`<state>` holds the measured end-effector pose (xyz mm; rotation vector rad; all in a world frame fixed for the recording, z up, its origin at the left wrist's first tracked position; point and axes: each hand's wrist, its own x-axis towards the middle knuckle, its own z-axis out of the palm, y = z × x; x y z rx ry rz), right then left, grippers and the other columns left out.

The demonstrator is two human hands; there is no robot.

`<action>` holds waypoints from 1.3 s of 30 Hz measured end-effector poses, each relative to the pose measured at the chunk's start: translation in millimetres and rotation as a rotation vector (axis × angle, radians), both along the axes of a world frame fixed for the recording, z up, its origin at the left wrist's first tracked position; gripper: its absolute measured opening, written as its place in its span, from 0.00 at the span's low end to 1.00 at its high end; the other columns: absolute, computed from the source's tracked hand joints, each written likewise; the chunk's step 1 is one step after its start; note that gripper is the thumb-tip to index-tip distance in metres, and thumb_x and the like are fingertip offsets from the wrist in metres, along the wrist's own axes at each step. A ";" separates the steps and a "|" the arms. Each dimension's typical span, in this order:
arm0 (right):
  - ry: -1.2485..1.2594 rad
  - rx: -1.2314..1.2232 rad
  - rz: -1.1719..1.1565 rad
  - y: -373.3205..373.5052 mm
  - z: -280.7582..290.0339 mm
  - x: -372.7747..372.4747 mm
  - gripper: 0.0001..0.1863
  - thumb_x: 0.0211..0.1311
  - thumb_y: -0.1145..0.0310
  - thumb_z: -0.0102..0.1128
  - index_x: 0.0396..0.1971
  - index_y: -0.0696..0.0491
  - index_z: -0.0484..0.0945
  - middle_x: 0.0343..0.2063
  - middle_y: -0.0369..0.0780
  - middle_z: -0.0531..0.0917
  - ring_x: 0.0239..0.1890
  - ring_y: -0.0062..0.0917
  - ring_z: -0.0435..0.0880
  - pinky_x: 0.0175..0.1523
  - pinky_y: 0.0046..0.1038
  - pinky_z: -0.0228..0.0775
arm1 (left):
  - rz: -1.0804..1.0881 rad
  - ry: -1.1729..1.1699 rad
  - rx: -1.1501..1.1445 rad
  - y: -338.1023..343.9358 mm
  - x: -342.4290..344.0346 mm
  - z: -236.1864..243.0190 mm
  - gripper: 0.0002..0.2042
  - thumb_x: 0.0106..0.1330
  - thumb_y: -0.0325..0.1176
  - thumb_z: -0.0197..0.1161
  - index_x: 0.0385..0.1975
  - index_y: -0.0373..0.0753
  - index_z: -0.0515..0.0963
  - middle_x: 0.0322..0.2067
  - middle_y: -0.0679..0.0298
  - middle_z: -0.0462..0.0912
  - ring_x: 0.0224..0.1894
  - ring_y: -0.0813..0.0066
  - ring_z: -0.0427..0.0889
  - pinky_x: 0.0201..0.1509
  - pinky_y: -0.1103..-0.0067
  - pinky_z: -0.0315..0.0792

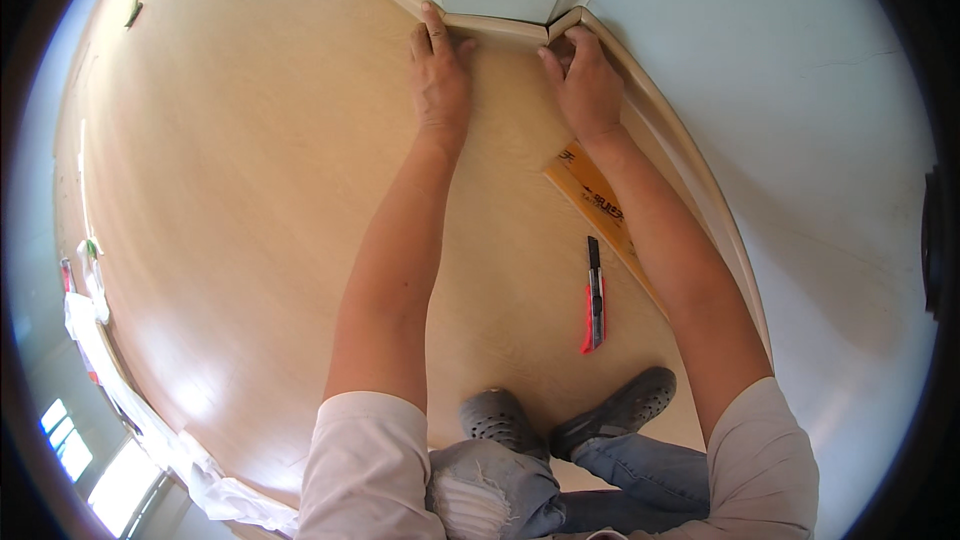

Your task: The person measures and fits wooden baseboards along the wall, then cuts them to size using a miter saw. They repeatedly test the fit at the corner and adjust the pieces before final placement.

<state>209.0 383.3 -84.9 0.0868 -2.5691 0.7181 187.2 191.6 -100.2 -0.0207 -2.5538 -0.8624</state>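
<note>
A beige skirting board follows the foot of the wall in angled pieces. At the far side, my left hand [441, 75] rests with fingers stretched and thumb apart against the short middle piece [507, 29], one fingertip reaching over its top edge. My right hand [592, 88] has its fingers curled at the corner, around the end of the long right-hand skirting piece [665, 108]; its fingertips are partly hidden. A small dark gap shows where the two pieces meet. A red-handled utility knife [595, 310] with its dark blade out lies on the floor.
Partly under my right forearm lies a yellow-orange printed strip [605, 208]. My dark clogs [615, 410] stand near the knife. White sheeting [150, 410] runs along the left edge of the wood-look floor [250, 190]. A small dark-green scrap [133, 10] lies far left.
</note>
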 end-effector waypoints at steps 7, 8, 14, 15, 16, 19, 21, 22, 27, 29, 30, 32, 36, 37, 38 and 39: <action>0.092 0.237 -0.014 -3.8 -11.6 -1.9 0.13 0.66 0.59 0.62 0.36 0.51 0.70 0.34 0.39 0.81 0.38 0.35 0.82 0.30 0.37 0.77 | -0.013 -0.100 0.124 4.2 2.9 8.2 0.32 0.75 0.36 0.57 0.76 0.45 0.52 0.59 0.48 0.69 0.57 0.48 0.73 0.57 0.64 0.74; 0.088 0.244 -0.015 -6.1 -9.5 -0.3 0.13 0.66 0.59 0.62 0.35 0.51 0.70 0.33 0.38 0.80 0.39 0.34 0.82 0.29 0.37 0.78 | -0.018 -0.085 0.133 2.7 3.2 7.4 0.31 0.76 0.36 0.56 0.76 0.45 0.52 0.59 0.48 0.69 0.57 0.48 0.73 0.57 0.64 0.74; 0.054 0.208 -0.003 -6.2 -10.5 -2.0 0.12 0.67 0.61 0.60 0.34 0.51 0.70 0.34 0.39 0.80 0.41 0.35 0.81 0.29 0.37 0.78 | -0.018 -0.054 0.122 2.7 2.2 6.7 0.29 0.77 0.34 0.53 0.75 0.44 0.54 0.58 0.47 0.69 0.55 0.47 0.74 0.53 0.64 0.75; 0.053 0.210 -0.003 -6.0 -9.6 -1.7 0.12 0.67 0.61 0.60 0.34 0.51 0.70 0.34 0.39 0.80 0.41 0.35 0.81 0.30 0.37 0.78 | -0.011 -0.054 0.110 2.5 1.7 5.4 0.29 0.77 0.34 0.53 0.75 0.44 0.54 0.58 0.47 0.69 0.54 0.47 0.75 0.53 0.63 0.75; 0.052 0.211 -0.002 -6.3 -9.1 -1.7 0.12 0.67 0.61 0.60 0.35 0.52 0.70 0.34 0.39 0.80 0.41 0.36 0.81 0.30 0.38 0.78 | -0.015 -0.039 0.095 1.6 1.1 4.7 0.29 0.76 0.34 0.53 0.75 0.43 0.54 0.57 0.47 0.69 0.54 0.47 0.75 0.53 0.63 0.75; 0.062 0.201 -0.003 -6.1 -9.1 -2.0 0.12 0.67 0.60 0.60 0.35 0.52 0.70 0.34 0.38 0.80 0.41 0.36 0.81 0.30 0.38 0.79 | -0.019 -0.016 0.051 0.8 -0.1 3.2 0.30 0.76 0.34 0.54 0.75 0.42 0.53 0.57 0.47 0.70 0.54 0.47 0.75 0.52 0.62 0.75; 0.053 0.195 -0.002 -5.6 -10.6 -1.4 0.12 0.67 0.60 0.60 0.35 0.52 0.71 0.35 0.38 0.80 0.42 0.36 0.81 0.31 0.38 0.79 | -0.012 -0.029 0.022 2.9 -0.2 3.4 0.31 0.75 0.34 0.55 0.75 0.41 0.52 0.56 0.47 0.70 0.53 0.47 0.75 0.52 0.62 0.75; 0.041 0.195 -0.001 -5.7 -9.4 -1.2 0.12 0.67 0.60 0.60 0.35 0.52 0.71 0.35 0.38 0.80 0.42 0.36 0.81 0.31 0.38 0.79 | -0.004 -0.024 0.015 2.5 -0.7 2.3 0.31 0.75 0.34 0.55 0.75 0.41 0.52 0.56 0.46 0.70 0.53 0.47 0.74 0.52 0.62 0.75; 0.010 0.199 -0.019 -6.8 -8.0 -0.7 0.12 0.67 0.60 0.60 0.36 0.52 0.71 0.36 0.38 0.80 0.43 0.36 0.81 0.34 0.39 0.79 | -0.023 -0.031 0.083 4.4 0.9 3.4 0.29 0.77 0.33 0.53 0.74 0.36 0.52 0.57 0.45 0.70 0.56 0.46 0.73 0.57 0.63 0.72; -0.017 0.179 -0.019 -7.0 -6.5 -1.2 0.12 0.67 0.59 0.59 0.36 0.52 0.71 0.36 0.38 0.80 0.44 0.35 0.80 0.36 0.39 0.79 | -0.018 -0.019 0.079 5.0 1.0 3.0 0.29 0.76 0.33 0.53 0.74 0.35 0.53 0.57 0.45 0.69 0.56 0.46 0.73 0.57 0.62 0.72; -0.020 0.178 -0.021 -6.9 -5.8 -1.2 0.13 0.67 0.58 0.59 0.36 0.52 0.71 0.36 0.38 0.80 0.44 0.35 0.80 0.36 0.39 0.79 | -0.017 -0.013 0.077 5.3 0.5 3.0 0.29 0.76 0.33 0.53 0.74 0.35 0.53 0.58 0.45 0.69 0.56 0.46 0.73 0.57 0.62 0.72; -0.028 0.174 -0.027 -6.9 -3.8 -0.1 0.13 0.67 0.57 0.59 0.36 0.52 0.71 0.36 0.38 0.80 0.44 0.35 0.80 0.37 0.40 0.79 | -0.021 -0.002 0.045 4.4 -0.8 1.6 0.31 0.75 0.33 0.55 0.74 0.35 0.51 0.58 0.45 0.68 0.56 0.46 0.72 0.57 0.63 0.72; 0.044 0.192 -0.018 -1.9 -7.1 -1.5 0.15 0.68 0.54 0.59 0.38 0.51 0.73 0.35 0.39 0.82 0.41 0.34 0.82 0.31 0.37 0.78 | -0.009 -0.039 0.002 5.9 -1.0 2.0 0.32 0.75 0.33 0.55 0.75 0.35 0.50 0.59 0.45 0.67 0.56 0.45 0.72 0.57 0.63 0.72; 0.037 0.188 -0.021 -3.4 -4.3 -1.1 0.15 0.68 0.54 0.59 0.38 0.51 0.73 0.34 0.39 0.82 0.41 0.34 0.82 0.31 0.37 0.78 | -0.013 -0.038 0.003 5.5 0.2 4.1 0.32 0.75 0.33 0.55 0.75 0.35 0.50 0.59 0.45 0.68 0.56 0.45 0.72 0.57 0.63 0.72; 0.030 0.184 -0.023 -4.0 -2.6 -0.7 0.15 0.67 0.54 0.59 0.37 0.51 0.73 0.33 0.39 0.82 0.40 0.34 0.82 0.30 0.37 0.78 | -0.017 -0.038 0.004 5.4 1.6 6.6 0.32 0.75 0.33 0.55 0.75 0.35 0.50 0.58 0.45 0.68 0.56 0.45 0.72 0.57 0.63 0.72; 0.033 0.174 -0.025 -3.6 -2.9 -0.5 0.15 0.67 0.54 0.60 0.37 0.51 0.73 0.32 0.39 0.82 0.40 0.34 0.82 0.30 0.37 0.78 | -0.021 -0.038 0.005 6.4 1.7 8.0 0.32 0.75 0.33 0.55 0.75 0.35 0.50 0.58 0.45 0.68 0.55 0.45 0.72 0.57 0.63 0.72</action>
